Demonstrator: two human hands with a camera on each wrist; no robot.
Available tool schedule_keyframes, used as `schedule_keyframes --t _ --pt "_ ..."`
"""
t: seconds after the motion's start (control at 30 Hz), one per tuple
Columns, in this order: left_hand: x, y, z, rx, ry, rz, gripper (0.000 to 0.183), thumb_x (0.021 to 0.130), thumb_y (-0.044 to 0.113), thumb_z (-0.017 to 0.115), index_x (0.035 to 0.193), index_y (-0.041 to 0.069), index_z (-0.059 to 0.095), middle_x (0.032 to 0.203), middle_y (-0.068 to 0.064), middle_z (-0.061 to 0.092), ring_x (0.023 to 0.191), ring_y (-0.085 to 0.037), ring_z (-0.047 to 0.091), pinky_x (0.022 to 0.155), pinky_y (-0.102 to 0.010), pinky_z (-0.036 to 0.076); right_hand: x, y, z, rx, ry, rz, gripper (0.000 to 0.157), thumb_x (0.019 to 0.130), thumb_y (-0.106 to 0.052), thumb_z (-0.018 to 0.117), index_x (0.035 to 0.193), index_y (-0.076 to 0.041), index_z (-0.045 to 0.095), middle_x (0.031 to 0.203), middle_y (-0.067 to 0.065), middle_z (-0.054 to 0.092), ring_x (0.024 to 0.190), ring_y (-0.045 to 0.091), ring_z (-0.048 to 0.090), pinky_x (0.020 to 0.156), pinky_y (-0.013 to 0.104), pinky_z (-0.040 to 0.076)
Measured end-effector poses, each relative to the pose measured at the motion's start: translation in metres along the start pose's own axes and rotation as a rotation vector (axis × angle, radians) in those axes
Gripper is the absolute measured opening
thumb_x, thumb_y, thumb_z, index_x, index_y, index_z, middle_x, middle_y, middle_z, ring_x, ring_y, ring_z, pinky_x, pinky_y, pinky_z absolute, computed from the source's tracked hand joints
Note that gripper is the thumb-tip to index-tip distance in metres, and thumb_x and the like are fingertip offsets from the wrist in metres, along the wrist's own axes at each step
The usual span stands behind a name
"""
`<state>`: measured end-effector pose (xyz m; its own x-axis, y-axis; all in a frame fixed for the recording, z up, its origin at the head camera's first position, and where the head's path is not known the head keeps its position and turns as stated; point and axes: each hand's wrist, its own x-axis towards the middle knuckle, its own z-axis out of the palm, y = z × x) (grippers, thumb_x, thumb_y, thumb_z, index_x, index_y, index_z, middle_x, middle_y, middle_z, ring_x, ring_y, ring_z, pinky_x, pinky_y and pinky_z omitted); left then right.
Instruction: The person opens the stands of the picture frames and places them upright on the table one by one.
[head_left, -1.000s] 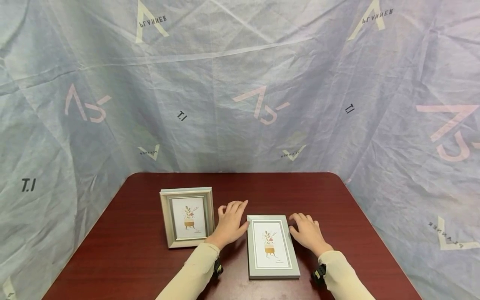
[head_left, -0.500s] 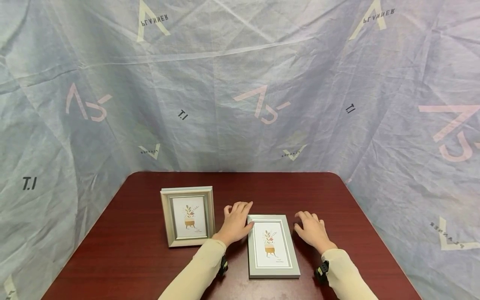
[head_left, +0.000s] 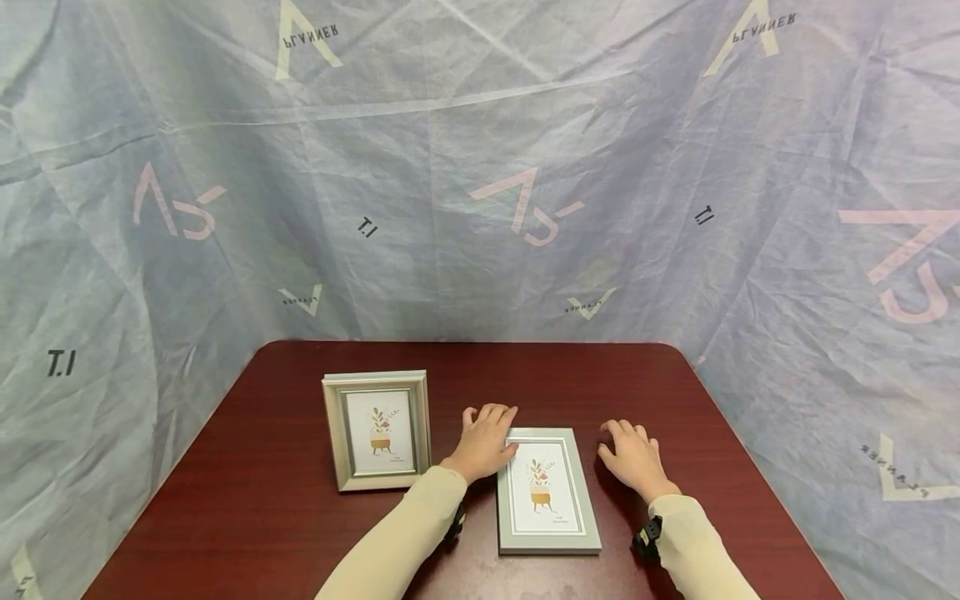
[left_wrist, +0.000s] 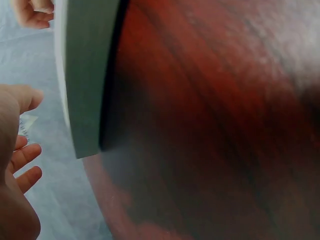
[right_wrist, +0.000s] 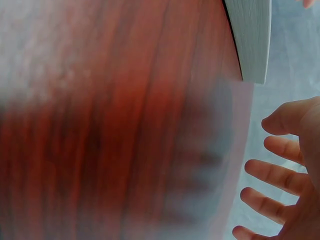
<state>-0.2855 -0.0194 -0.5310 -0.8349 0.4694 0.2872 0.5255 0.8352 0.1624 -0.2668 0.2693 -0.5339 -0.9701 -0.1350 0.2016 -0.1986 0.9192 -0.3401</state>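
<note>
A pale silver picture frame (head_left: 547, 492) with a potted-plant print lies flat on the table in the head view. Over its upper left corner hovers my left hand (head_left: 486, 442), fingers loosely bent and holding nothing. In the left wrist view the thumb stands apart from the edge of the picture frame (left_wrist: 87, 75). To the right of that frame, with a gap between, is my right hand (head_left: 632, 454), fingers spread and relaxed; the right wrist view also shows the fingers apart from the frame's corner (right_wrist: 252, 45). A second, champagne-coloured picture frame (head_left: 341, 433) stands upright left of my left hand.
The dark red wooden table (head_left: 247, 517) has rounded far corners. Grey printed cloth (head_left: 450, 275) hangs behind it and along both sides. A black wrist device (head_left: 647, 537) sits on the right wrist, close above the tabletop.
My left hand has moved right, from beside the flat picture frame to over its upper left corner. My right hand has shifted right, away from the frame's edge. Both frames stay in place.
</note>
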Motion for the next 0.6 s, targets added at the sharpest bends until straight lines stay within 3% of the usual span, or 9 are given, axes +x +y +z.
schedule_keyframes --t 0.6 --pt "0.010 0.008 0.029 0.108 -0.106 0.005 0.052 0.098 0.038 0.058 0.142 0.011 0.053 0.134 -0.002 0.055 0.127 -0.019 0.046 0.099 -0.052 0.029 -0.001 0.005 0.001 0.013 -0.013 0.024 0.024 0.092 -0.018 0.064 0.113 -0.006 0.063 0.115 0.017 0.059 0.105 0.042 0.049 0.075 0.055 0.036"
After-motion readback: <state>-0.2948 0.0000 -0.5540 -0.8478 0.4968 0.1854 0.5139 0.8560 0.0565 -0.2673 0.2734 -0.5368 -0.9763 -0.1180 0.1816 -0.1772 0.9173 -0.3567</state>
